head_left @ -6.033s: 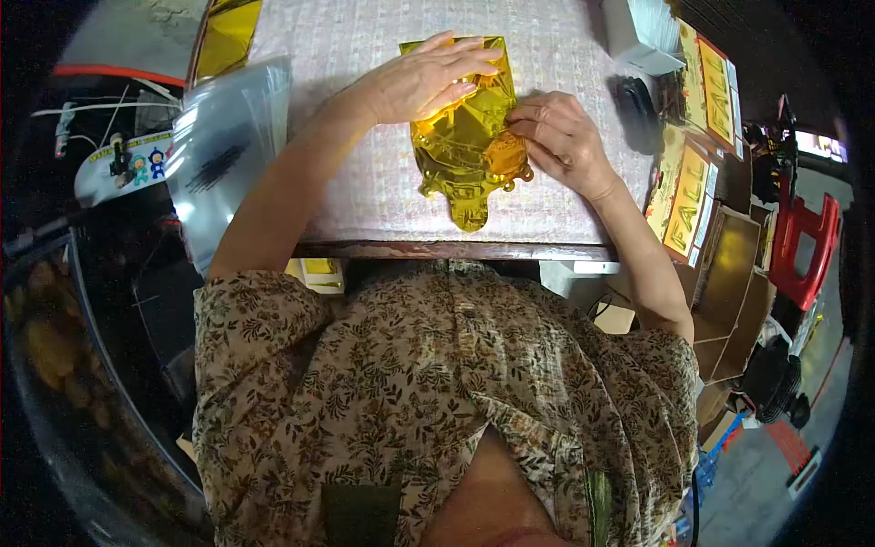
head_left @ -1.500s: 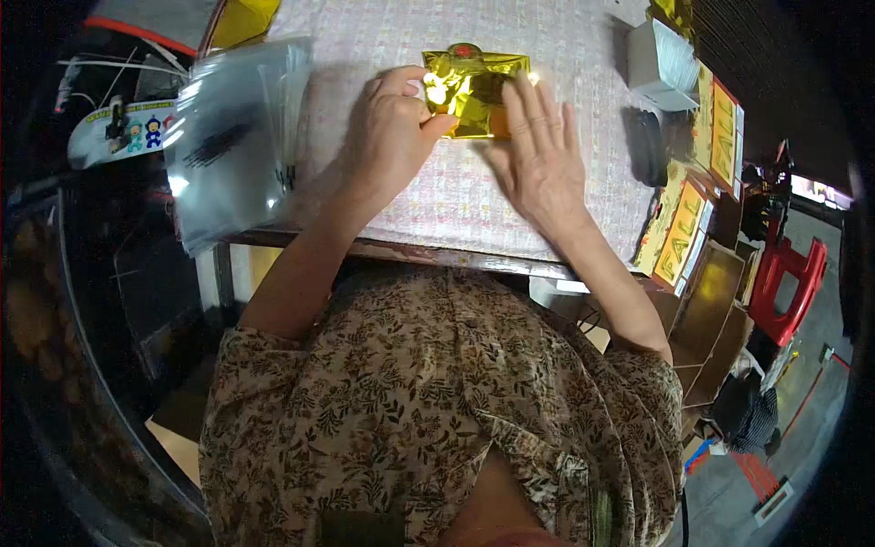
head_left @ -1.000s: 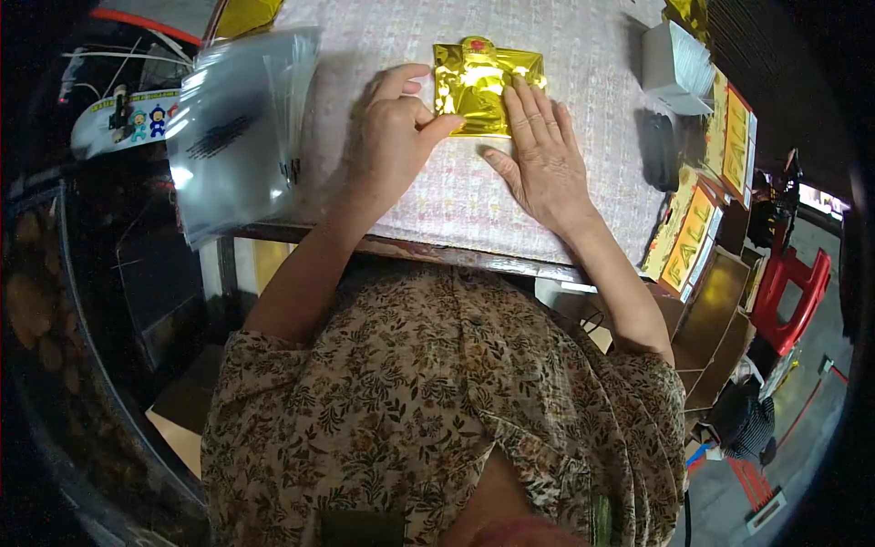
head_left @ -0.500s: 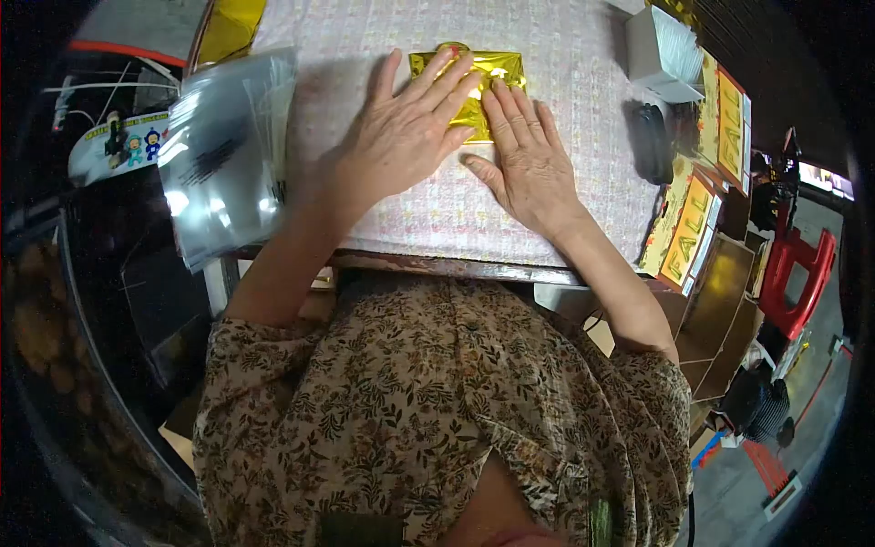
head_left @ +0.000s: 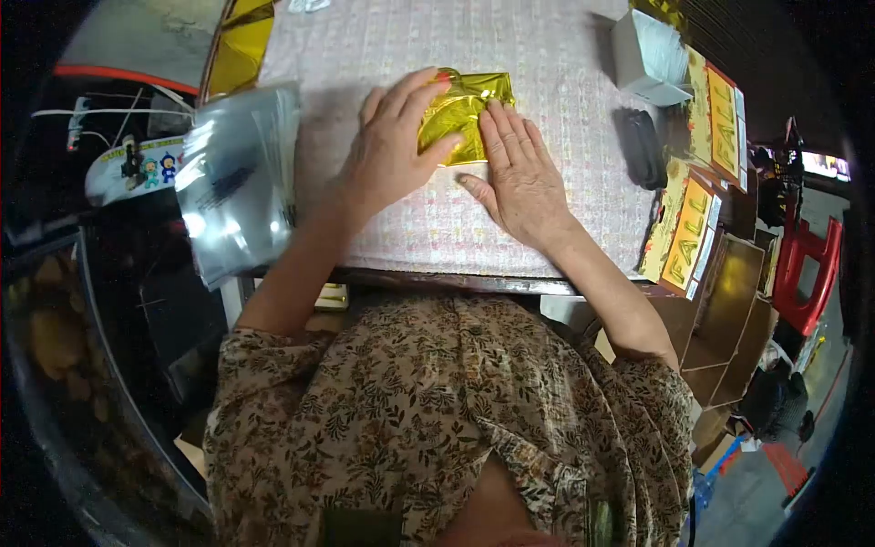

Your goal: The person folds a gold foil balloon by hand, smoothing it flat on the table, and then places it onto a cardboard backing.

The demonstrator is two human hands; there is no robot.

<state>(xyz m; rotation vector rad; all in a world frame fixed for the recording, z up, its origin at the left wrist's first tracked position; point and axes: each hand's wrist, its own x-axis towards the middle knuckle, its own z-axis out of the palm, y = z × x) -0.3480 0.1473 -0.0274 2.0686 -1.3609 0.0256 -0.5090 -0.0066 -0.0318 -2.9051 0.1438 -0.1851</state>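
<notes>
The gold foil piece [head_left: 465, 109], folded flat to approx. a square, lies on the pink-white checked cloth [head_left: 437, 232] of the table, in front of the person. L hand [head_left: 392, 155] is at its left side: the grip is half curled, thumb well apart from the fingers, w/ the fingertips over the upper left corner and the thumb on the lower part; nothing is pinched btw. them. R hand [head_left: 521, 187] is flat, grip open, fingers resting on the lower right part, thumb out to the side; it has hold of nothing. To the left is a stack of clear plastic bags [head_left: 239, 196]; to the right, a black obj. [head_left: 643, 150], a white box [head_left: 629, 59] and "FALL" pkgs. [head_left: 690, 239].
</notes>
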